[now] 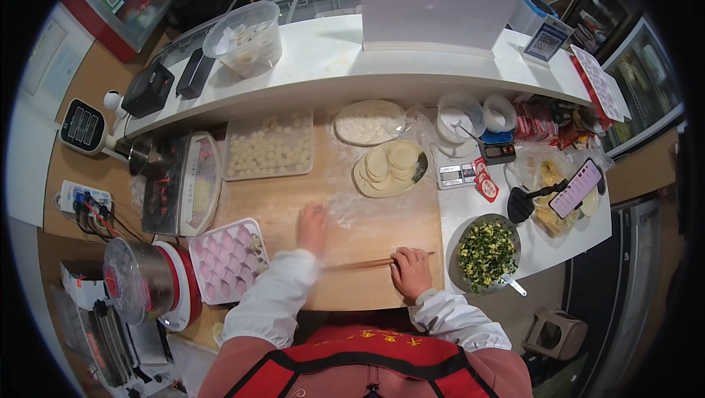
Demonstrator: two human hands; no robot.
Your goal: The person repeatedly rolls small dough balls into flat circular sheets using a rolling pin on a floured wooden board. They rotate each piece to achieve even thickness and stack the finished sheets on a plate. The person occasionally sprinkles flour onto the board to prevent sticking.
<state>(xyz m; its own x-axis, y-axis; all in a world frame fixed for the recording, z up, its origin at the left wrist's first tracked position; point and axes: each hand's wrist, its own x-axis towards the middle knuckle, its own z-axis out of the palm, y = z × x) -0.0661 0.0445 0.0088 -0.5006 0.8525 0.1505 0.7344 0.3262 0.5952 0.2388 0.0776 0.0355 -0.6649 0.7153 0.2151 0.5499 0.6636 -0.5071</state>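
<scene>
A thin wooden rolling pin (pixel 360 264) lies across the floured wooden board (pixel 374 288). My right hand (pixel 411 273) is closed over its right part. My left hand (pixel 313 228) is over the board, left of centre, smeared by motion, so its fingers and anything under them cannot be made out. Farther back, a plate of round dough wrappers (pixel 378 167) sits below an oval dish of flour (pixel 367 122). A clear tub of small dough balls (pixel 268 145) stands at the board's far left. Left of my left forearm is a tray of dumplings (pixel 228 260).
At right stand a steel bowl of chopped green and yellow filling (pixel 485 255) with a spoon, a small scale (pixel 457 176) and a phone (pixel 576 189) on a stand. A raised white shelf (pixel 323 45) bounds the back, holding a plastic bucket (pixel 246 42).
</scene>
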